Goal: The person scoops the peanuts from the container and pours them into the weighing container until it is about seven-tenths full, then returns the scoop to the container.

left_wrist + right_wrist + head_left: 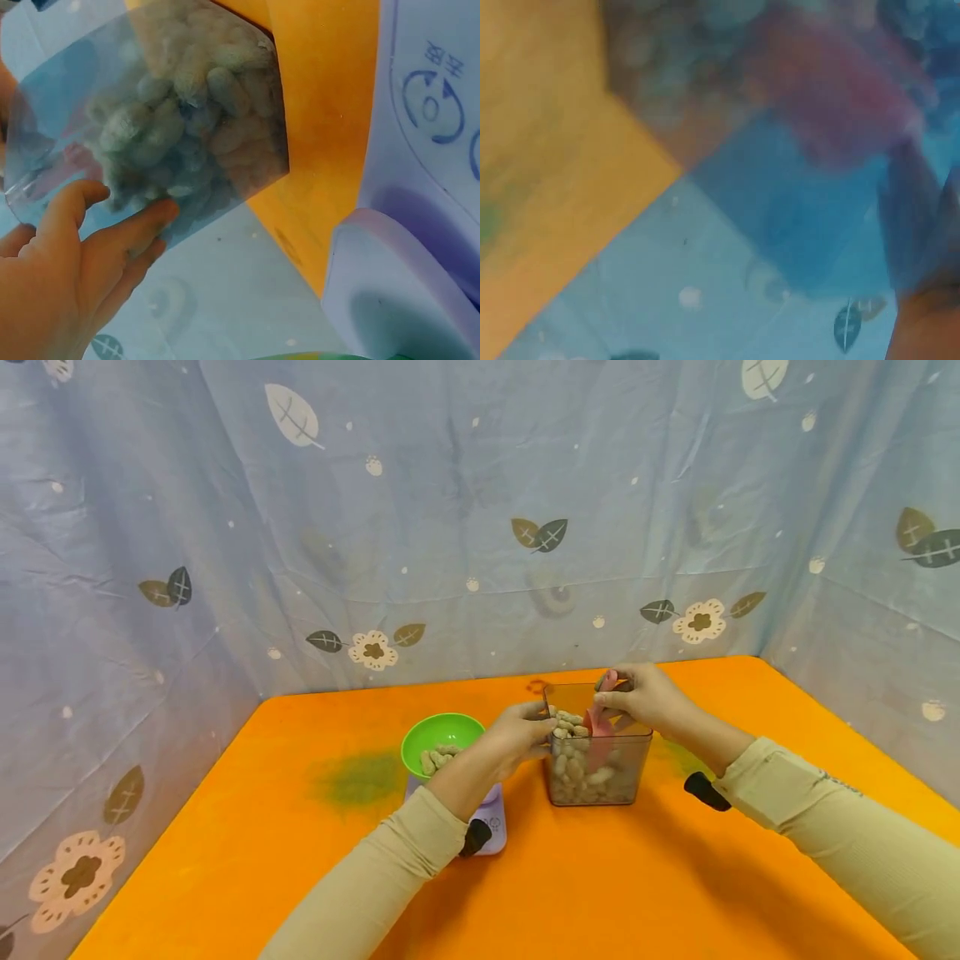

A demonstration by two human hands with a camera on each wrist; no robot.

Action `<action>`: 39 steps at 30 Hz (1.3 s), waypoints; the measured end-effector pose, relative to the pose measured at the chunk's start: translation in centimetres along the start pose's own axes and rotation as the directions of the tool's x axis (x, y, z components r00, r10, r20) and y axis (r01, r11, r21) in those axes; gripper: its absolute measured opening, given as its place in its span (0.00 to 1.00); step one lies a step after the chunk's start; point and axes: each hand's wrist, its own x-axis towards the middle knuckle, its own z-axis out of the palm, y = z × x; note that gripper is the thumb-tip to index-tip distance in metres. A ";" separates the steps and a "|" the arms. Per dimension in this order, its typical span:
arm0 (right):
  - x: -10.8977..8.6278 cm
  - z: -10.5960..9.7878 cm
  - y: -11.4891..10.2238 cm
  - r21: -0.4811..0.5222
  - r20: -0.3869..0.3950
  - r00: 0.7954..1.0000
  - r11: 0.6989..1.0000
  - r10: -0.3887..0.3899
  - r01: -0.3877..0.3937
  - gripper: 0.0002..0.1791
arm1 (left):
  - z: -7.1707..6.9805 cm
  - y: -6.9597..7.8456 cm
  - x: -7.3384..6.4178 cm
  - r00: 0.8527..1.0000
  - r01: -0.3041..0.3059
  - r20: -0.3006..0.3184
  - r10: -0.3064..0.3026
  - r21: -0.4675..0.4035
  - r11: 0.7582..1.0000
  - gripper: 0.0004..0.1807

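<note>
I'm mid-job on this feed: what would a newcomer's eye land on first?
Likely the vivid orange tabletop, with a bright green bowl of peanuts on a lilac kitchen scale left of center. Next, right of it, the see-through bin of unshelled peanuts: the left hand touches its left side while the right hand holds a pink scoop in it.

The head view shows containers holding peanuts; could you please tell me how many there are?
2: the green bowl on the purple scale, and the see-through bin to its right, with the pink scoop dipped into it. Others may be hidden.
</note>
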 end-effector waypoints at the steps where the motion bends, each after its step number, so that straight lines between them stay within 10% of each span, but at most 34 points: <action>1: 0.0 0.1 0.0 0.023 -0.006 1.000 1.000 -0.003 0.003 0.13 | 0.0 0.0 0.0 1.000 0.001 0.003 -0.001 0.004 1.000 0.28; 27: 0.3 -1.2 0.8 0.386 0.080 0.993 0.915 0.091 -0.115 0.08 | 0.3 0.3 0.0 1.000 0.008 0.002 -0.008 0.039 0.999 0.26; 39: 0.1 -3.2 2.3 0.724 0.135 0.983 0.665 0.121 -0.182 0.12 | 0.0 0.2 0.0 1.000 0.009 -0.003 -0.009 0.022 1.000 0.28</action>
